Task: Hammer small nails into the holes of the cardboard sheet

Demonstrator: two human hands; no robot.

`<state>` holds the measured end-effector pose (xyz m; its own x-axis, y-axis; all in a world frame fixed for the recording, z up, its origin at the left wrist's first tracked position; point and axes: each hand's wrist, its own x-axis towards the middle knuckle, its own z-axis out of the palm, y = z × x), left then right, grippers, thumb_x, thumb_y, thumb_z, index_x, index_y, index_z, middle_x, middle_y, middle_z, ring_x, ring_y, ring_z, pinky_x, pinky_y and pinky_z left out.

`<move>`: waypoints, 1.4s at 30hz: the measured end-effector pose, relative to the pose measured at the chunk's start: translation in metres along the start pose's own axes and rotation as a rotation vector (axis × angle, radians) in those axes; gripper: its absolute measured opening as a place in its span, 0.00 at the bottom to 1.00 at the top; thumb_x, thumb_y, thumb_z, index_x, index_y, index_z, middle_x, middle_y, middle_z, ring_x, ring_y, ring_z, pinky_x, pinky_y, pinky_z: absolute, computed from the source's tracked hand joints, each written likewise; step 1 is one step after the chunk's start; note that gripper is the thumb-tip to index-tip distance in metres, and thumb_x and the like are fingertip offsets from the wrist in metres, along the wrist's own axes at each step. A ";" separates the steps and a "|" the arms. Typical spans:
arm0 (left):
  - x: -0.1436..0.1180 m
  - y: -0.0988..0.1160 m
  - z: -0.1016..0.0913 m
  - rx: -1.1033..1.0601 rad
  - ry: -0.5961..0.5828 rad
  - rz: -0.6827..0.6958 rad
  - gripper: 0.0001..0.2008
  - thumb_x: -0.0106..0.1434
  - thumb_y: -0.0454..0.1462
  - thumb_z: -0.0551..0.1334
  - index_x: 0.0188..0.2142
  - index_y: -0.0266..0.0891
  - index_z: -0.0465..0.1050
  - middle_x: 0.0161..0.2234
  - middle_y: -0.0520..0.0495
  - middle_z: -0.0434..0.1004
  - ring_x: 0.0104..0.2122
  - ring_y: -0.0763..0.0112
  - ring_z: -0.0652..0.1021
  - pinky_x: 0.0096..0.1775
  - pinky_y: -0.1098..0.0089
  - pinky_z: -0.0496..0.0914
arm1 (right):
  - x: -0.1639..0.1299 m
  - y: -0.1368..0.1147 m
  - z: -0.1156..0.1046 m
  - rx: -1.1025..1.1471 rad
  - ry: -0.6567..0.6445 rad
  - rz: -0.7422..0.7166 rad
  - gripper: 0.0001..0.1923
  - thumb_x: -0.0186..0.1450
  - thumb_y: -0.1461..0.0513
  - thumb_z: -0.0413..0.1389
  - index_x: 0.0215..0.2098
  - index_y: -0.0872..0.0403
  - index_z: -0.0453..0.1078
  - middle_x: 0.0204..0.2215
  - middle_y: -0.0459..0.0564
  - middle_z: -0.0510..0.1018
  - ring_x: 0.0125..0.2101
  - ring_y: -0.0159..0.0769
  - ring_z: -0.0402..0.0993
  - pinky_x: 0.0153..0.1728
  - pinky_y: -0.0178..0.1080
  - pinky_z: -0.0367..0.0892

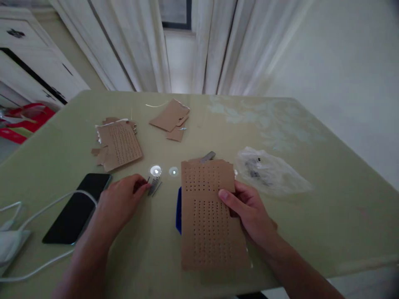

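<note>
Holding perforated cardboard sheet (209,216) at right edge: right hand (249,211), thumb pinched on top, sheet at table (311,232) centre over blue object (178,209). Left hand (120,203): fingers curled onto loose pins (154,185) beside phone (77,207). Risk: thin pins roll, scatter or prick fingertips; one-sided grip lets sheet sag.

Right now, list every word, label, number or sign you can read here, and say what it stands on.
None can be read.
The perforated cardboard sheet held by the right hand shows only holes.
The phone screen is dark.
The plastic bag shows no legible print.
</note>
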<state>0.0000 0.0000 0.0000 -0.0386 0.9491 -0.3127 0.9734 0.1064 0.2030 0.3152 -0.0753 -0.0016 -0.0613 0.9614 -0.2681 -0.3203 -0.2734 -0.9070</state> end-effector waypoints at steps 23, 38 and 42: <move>-0.004 0.006 0.012 -0.186 0.106 0.071 0.28 0.67 0.56 0.59 0.55 0.38 0.76 0.40 0.41 0.83 0.39 0.52 0.82 0.42 0.58 0.70 | 0.006 -0.008 0.002 -0.180 0.050 -0.068 0.19 0.66 0.47 0.74 0.36 0.53 0.81 0.24 0.42 0.75 0.21 0.27 0.64 0.21 0.31 0.61; -0.055 0.076 0.053 -1.123 0.036 0.355 0.26 0.80 0.53 0.59 0.70 0.45 0.67 0.65 0.38 0.79 0.59 0.57 0.83 0.58 0.57 0.81 | 0.017 0.002 -0.001 -0.247 0.091 -0.040 0.23 0.63 0.45 0.76 0.43 0.52 0.82 0.32 0.47 0.83 0.27 0.32 0.76 0.23 0.32 0.70; -0.057 0.081 0.055 -1.206 -0.062 0.301 0.24 0.79 0.54 0.60 0.65 0.44 0.72 0.61 0.39 0.82 0.57 0.55 0.84 0.56 0.56 0.83 | 0.020 0.002 -0.003 -0.288 0.129 -0.058 0.23 0.61 0.45 0.77 0.42 0.53 0.82 0.31 0.45 0.80 0.26 0.31 0.74 0.22 0.31 0.67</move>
<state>0.0933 -0.0620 -0.0163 0.1924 0.9709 -0.1425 0.1117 0.1226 0.9861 0.3157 -0.0566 -0.0099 0.0756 0.9690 -0.2351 -0.0381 -0.2328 -0.9718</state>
